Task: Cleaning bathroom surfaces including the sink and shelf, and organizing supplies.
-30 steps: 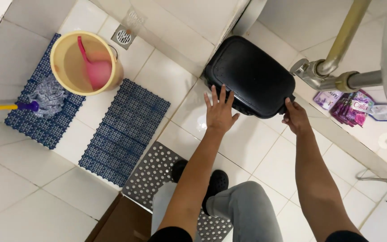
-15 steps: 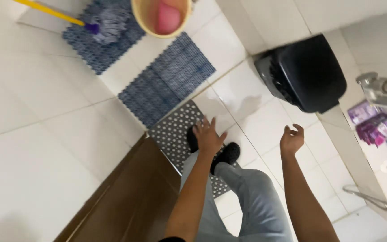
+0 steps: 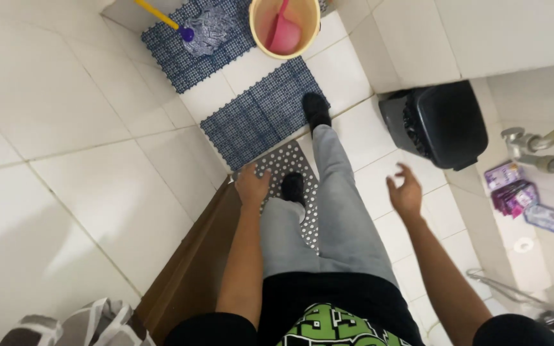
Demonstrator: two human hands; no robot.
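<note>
While both arms hang forward over the white tiled floor (image 3: 97, 192), the scene reads as follows.

Left hand: left hand (image 3: 252, 187) is loosely curled, knuckles up, holding nothing, above the grey perforated plastic floor mat (image 3: 277, 163) and just beside the brown wooden door edge (image 3: 193, 263).

Right hand: right hand (image 3: 405, 192) has its fingers spread wide and slightly bent, holding nothing, over bare tile.

Nearest item: black plastic waste bin with a black liner (image 3: 440, 125) stands against the wall, near the right hand but apart from it.

Packages: 2 purple rectangular sachet packs (image 3: 511, 186) lie on the pale ledge at the right; 1 pale blue flat pouch (image 3: 546, 216) lies just beside them.

Pipework: grey metal pipe fitting (image 3: 540, 150) sits above the packs.

Mats: 2 blue perforated plastic mats (image 3: 258, 118) lie ahead of the grey one.

Bucket: beige round plastic bucket holding a pink scoop (image 3: 285, 27) stands between the blue mats.

Mop: grey string mop with a yellow handle (image 3: 203, 29) rests on the far blue mat.

Feet: 1 black shoe (image 3: 315, 110) is at the near blue mat's edge, the other on the grey mat.
</note>
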